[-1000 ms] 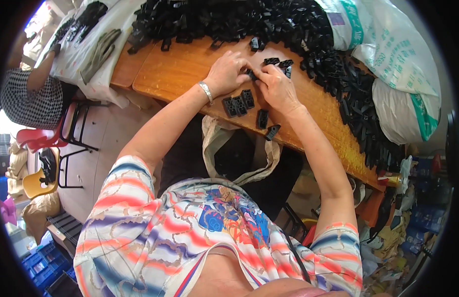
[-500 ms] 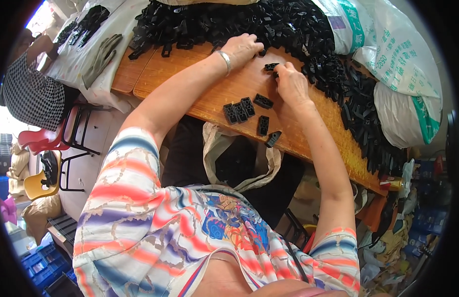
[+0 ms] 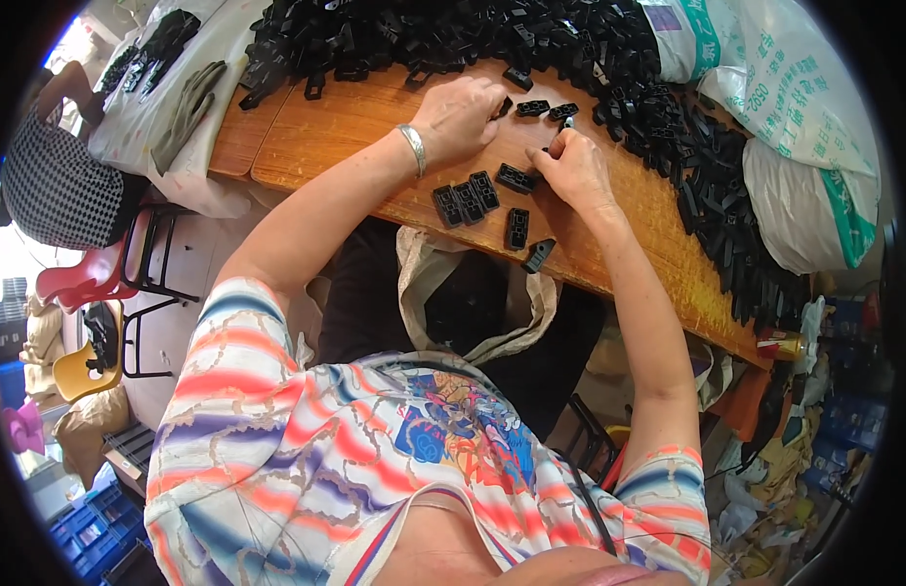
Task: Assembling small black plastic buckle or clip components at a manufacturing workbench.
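Observation:
My left hand (image 3: 461, 119) is closed, with a small black plastic part (image 3: 505, 106) at its fingertips, mostly covered by them. To its right, my right hand (image 3: 576, 168) pinches another black plastic part, of which only dark bits show between thumb and fingers. A black block with recesses (image 3: 516, 178) lies just beside the right thumb. Beyond the hands are two loose black pieces (image 3: 533, 108). Nearer to me, three black blocks (image 3: 466, 199) stand side by side in a row. A single block (image 3: 516, 229) and a tilted wedge-like piece (image 3: 538, 256) lie by the table's near edge.
A large heap of black plastic parts (image 3: 414, 34) covers the table's (image 3: 346, 122) far side and runs down its right. White sacks (image 3: 795, 200) stand at the right. Grey gloves (image 3: 187, 117) lie on a white cover at left, near another person (image 3: 58, 181). A cloth bag (image 3: 411, 269) hangs below the edge.
My left hand has drawn back from the heap's edge, toward me and left, with a black part in its fingers. My right hand has shifted slightly nearer to me, beside the recessed block.

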`<move>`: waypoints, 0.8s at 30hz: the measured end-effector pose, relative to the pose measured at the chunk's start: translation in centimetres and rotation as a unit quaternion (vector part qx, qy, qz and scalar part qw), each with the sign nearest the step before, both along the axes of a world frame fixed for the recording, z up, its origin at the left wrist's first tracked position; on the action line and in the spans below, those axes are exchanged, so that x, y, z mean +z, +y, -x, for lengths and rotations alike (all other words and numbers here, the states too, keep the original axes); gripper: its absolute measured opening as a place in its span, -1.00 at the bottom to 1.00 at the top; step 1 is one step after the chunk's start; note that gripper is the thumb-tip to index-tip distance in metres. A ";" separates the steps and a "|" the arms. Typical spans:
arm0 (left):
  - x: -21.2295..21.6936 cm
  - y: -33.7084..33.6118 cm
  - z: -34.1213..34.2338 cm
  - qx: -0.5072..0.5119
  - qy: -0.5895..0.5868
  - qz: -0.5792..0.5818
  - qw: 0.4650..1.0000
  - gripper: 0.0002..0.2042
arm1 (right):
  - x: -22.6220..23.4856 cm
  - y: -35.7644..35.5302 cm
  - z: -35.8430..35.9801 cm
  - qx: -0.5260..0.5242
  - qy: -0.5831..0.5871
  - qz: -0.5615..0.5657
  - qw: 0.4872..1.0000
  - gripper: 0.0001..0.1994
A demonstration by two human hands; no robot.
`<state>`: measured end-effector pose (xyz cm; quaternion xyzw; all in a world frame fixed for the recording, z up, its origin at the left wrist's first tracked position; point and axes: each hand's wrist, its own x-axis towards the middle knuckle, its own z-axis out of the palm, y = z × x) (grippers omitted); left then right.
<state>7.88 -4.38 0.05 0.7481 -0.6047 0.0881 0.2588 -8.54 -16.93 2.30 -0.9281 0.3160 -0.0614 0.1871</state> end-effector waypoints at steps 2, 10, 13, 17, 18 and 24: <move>0.0 0.4 0.8 -0.034 0.022 0.008 0.999 -0.81 | -0.2 -0.4 0.0 -0.014 -0.007 -0.002 1.000 -0.59; -0.8 2.3 0.2 -0.042 0.061 0.047 0.996 -0.70 | 0.5 -0.6 2.3 0.070 -0.117 0.044 0.990 -0.85; -1.9 2.3 0.0 -0.030 0.034 0.053 0.998 -0.67 | 0.5 0.3 2.7 0.226 -0.112 0.111 0.961 -0.71; -2.1 1.7 0.7 -0.013 0.018 0.056 0.998 -0.73 | -0.1 -0.3 2.9 0.262 -0.119 0.130 0.949 -0.71; -2.1 1.7 0.6 -0.013 0.017 0.055 0.998 -0.73 | -0.3 -0.6 3.0 0.270 -0.120 0.132 0.946 -0.72; -2.2 1.6 0.5 -0.017 0.030 0.053 0.998 -0.77 | -0.7 -1.8 2.4 0.178 -0.123 0.070 0.974 -0.77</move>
